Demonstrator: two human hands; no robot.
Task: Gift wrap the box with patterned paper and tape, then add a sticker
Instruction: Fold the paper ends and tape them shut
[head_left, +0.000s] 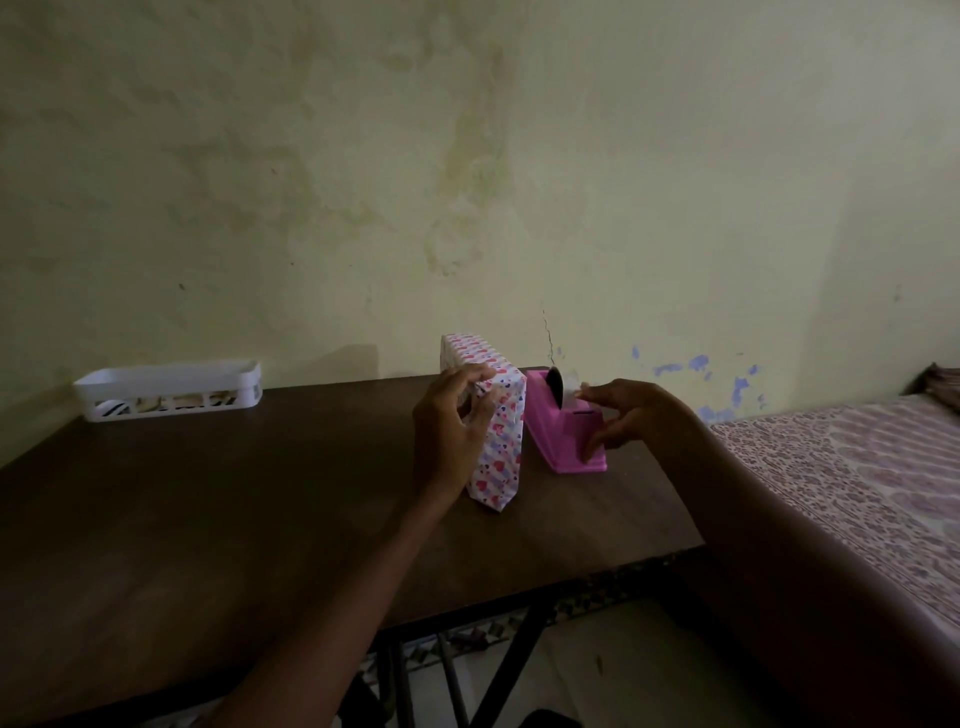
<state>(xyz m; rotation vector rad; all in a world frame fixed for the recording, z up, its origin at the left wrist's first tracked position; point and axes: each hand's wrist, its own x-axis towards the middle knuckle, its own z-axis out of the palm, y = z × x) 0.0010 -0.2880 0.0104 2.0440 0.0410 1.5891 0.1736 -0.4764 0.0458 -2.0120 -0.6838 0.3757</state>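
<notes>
Heart-printed paper covered the box (498, 441), which stood on edge on the desk (208, 519). Left hand (452, 421) pinched its upper end fold. Right hand (634, 415) lay spread over the pink tape dispenser (550, 441) just beside, one finger at the tape (573, 392); grip not determinable.

Risk: if the pinch slackens, the fold may spring open or the box may topple.

Paper creased and thin; dispenser a smooth plastic wedge.

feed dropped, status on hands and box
Left hand grips upright heart-patterned wrapped box. Right hand rests on pink plastic tape dispenser, fingertip at tape. No obstruction seen.
</notes>
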